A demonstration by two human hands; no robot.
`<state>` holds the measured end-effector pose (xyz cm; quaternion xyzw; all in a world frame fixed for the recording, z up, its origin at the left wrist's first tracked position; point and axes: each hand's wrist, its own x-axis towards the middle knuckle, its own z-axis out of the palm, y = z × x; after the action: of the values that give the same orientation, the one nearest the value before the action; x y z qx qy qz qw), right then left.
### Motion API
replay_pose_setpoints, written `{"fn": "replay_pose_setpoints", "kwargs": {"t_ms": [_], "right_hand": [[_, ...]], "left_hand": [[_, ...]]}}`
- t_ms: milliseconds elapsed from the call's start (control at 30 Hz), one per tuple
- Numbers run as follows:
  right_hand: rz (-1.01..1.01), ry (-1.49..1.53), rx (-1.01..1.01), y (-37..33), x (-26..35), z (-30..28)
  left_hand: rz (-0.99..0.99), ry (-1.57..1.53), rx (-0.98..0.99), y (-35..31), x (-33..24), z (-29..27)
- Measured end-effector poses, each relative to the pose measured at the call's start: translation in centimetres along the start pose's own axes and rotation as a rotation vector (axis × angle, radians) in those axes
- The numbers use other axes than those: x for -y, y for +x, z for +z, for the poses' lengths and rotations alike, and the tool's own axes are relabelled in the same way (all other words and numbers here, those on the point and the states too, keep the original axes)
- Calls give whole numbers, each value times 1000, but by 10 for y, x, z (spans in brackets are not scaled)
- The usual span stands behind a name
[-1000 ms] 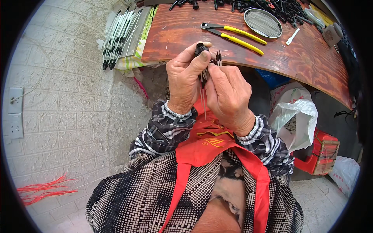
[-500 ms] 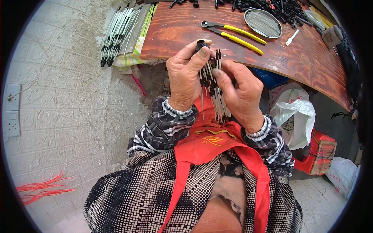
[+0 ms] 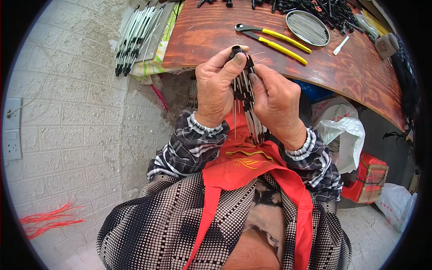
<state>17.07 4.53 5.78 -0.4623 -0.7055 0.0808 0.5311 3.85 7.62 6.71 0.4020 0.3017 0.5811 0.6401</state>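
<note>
My left hand (image 3: pixel 212 85) is closed around a black plastic hub (image 3: pixel 236 50), thumb pressed on its side. Thin white-and-black ribs (image 3: pixel 243 92), like those of an umbrella frame, hang below the hub toward the red apron (image 3: pixel 238 173). My right hand (image 3: pixel 280 101) pinches the black upper end of a rib (image 3: pixel 250 63) close against the hub's right side. A few fine wires (image 3: pixel 258 57) stick out beyond the fingers. The exact joint between rib and hub is hidden by my fingertips.
Yellow-handled pliers (image 3: pixel 283 48) lie on the reddish wooden table (image 3: pixel 202 27), beside a round dish of thin wires (image 3: pixel 308 28). Black parts (image 3: pixel 324 13) heap at the back. Bundled ribs (image 3: pixel 135 42) rest at the left. White bags (image 3: pixel 344 135) and a red stool (image 3: pixel 366 177) stand at right.
My right hand has moved slightly up and left. The black rib ends that stood above its fingers are now against the hub. My left hand keeps its hold.
</note>
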Motion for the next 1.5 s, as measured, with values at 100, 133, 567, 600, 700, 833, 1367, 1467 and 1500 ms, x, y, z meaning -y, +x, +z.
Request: {"fn": "replay_pose_setpoints", "kwargs": {"t_ms": [100, 133, 567, 600, 700, 833, 1367, 1467, 1500], "right_hand": [[-6, -9, -41, -2, -2, 5], [-10, -13, -62, -2, -2, 6], [108, 109, -35, -1, -1, 1], [94, 94, -43, -1, 0, 1], [60, 66, -60, -2, 4, 0], [195, 223, -24, 0, 8, -4], [472, 442, 61, 1, 8, -2], [419, 516, 94, 1, 5, -2], [422, 517, 94, 2, 2, -3]], "left_hand": [[-16, -4, -2, 2, 0, -1], [-12, 4, 3, 3, 0, -1], [-23, -36, 31, 6, 2, -4], [-21, -36, 33, 7, 0, -3], [-101, -46, 188, 8, -11, -4], [-83, 3, 250, 12, -12, -7], [107, 135, 186, 2, -5, -1], [105, 144, 144, 3, -3, -2], [106, 148, 123, 3, -2, -2]]}}
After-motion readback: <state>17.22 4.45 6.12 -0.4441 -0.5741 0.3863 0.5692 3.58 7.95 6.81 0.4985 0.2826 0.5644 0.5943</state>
